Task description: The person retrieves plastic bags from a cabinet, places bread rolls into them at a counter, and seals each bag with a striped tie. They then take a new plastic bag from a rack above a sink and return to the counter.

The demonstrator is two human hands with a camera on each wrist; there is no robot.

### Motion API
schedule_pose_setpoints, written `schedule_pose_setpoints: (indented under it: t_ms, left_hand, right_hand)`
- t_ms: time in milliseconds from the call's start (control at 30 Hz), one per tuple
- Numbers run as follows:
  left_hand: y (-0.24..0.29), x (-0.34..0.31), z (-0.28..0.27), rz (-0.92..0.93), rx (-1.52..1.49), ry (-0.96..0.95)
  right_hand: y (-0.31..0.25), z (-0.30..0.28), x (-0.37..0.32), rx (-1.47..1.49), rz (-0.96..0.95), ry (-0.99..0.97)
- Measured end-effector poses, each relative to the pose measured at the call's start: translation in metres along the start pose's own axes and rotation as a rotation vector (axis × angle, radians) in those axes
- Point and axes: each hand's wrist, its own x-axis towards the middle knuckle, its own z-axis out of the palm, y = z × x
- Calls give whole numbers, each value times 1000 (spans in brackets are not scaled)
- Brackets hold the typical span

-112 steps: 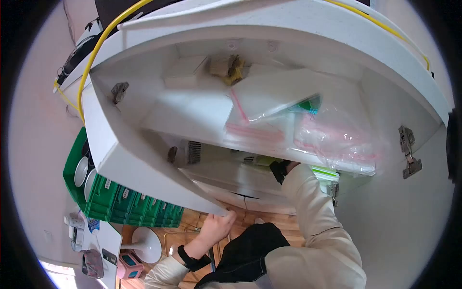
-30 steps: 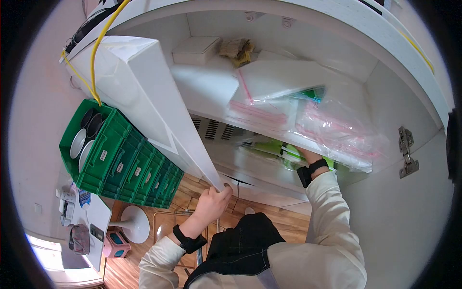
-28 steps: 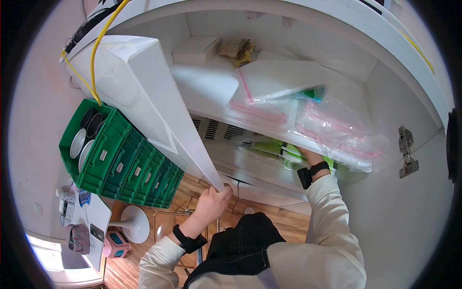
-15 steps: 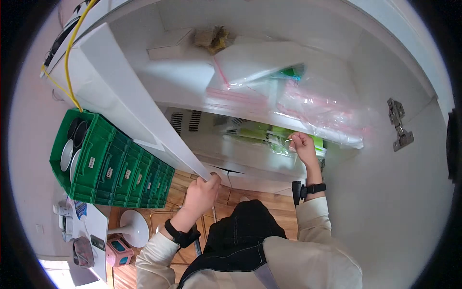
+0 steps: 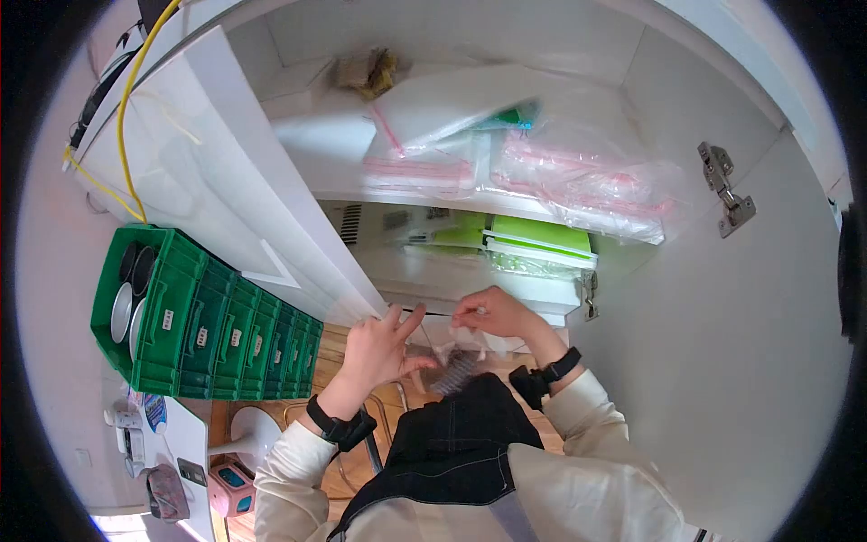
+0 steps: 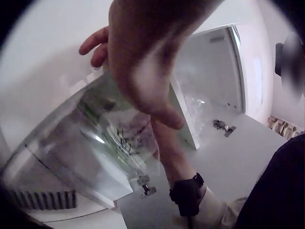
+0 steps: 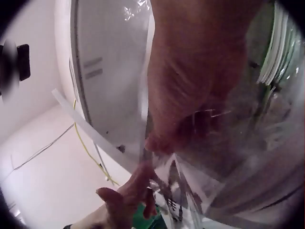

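Note:
My right hand [image 5: 497, 314] has its fingers bent and pinches a clear plastic bag [image 5: 456, 369] in front of the cabinet. The bag is blurred, with dark striped marks; the right wrist view shows its creased, see-through film [image 7: 176, 191]. My left hand [image 5: 379, 348] is at the lower corner of the white left cabinet door [image 5: 312, 217], its fingers spread and its thumb toward the bag. In the left wrist view the left hand [image 6: 143, 71] covers part of the bag.
Zip bags [image 5: 578, 181] with pink seals lie on the upper shelf. Bright green packs [image 5: 537, 233] sit on the lower one. The right door [image 5: 722, 343] stands ajar on a metal hinge [image 5: 725, 190]. Stacked green crates [image 5: 194, 316] are at left, beside a yellow cable [image 5: 122, 135].
My right hand has come out of the lower shelf, down and left, with the plastic bag. My left hand has gone from gripping the door's edge to spread fingers. The view has shifted.

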Motion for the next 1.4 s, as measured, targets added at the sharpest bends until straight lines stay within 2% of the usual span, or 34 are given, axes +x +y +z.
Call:
schedule_pose_setpoints:
  t_ms: [33,67,133,167,267,333,400,467,500,567,633,700,833,900,933,1000,1033,1100,1133,1200,1233,1300,1333,1400]
  left_hand:
    - [-2,0,4,19,12,38]
    - [-4,0,6,40,26,75]
    - [-2,0,3,33,23,73]
    - [-2,0,3,25,15,73]
    - [-5,2,19,-50,-10,22]
    - [-7,0,27,-51,-14,61]
    - [-8,-1,29,-46,-20,99]
    - [-8,0,28,-35,33,73]
    - [-8,0,28,-37,34,73]
    - [-8,0,28,-24,60,112]
    - [-8,-1,30,-19,70,110]
    - [-9,-2,30,-20,77,103]
    - [-5,-3,29,-54,24,71]
    - [-6,-1,29,-63,-5,78]
    - [-6,-2,29,-63,-17,70]
    - [-6,-1,29,-71,-31,64]
    - [-5,-1,27,-67,-14,62]
    - [-6,-3,28,-69,2,59]
    - [-7,-3,30,-52,-17,84]
    - [-8,-3,31,-41,-36,110]
    - [-7,-3,30,-48,-13,73]
    - [-6,-3,30,-54,8,36]
    - [-6,-3,31,-54,22,37]
    - [-6,-2,31,-56,37,40]
  right_hand:
    - [-3,6,7,-71,-115,87]
    - [-7,10,15,-71,-120,87]
    - [-12,15,26,-82,-373,210]
    - [-14,14,28,-82,-376,208]
    - [-14,8,33,-201,-348,89]
    - [3,0,35,-87,-301,195]
    - [40,-24,49,184,-242,326]
    - [57,-53,54,-636,-32,512]
    - [69,-57,55,-636,-34,512]
    - [86,-62,60,-1115,-56,502]
    - [82,-57,70,-1127,-38,483]
    - [82,-56,80,-1092,154,464]
    - [99,-53,96,-1231,81,510]
    - [96,-52,101,-1312,176,433]
    - [90,-51,102,-1314,171,436]
    - [77,-46,100,-1271,107,288]
    - [73,-43,98,-1272,102,284]
    - [68,-38,95,-1273,152,144]
    - [70,-39,96,-1275,148,140]
    - [77,-42,100,-1298,236,325]
    - [81,-43,101,-1298,234,322]
    - [90,-46,105,-1474,237,674]
    - [96,-48,108,-1476,236,672]
    - [99,-54,114,-1353,360,690]
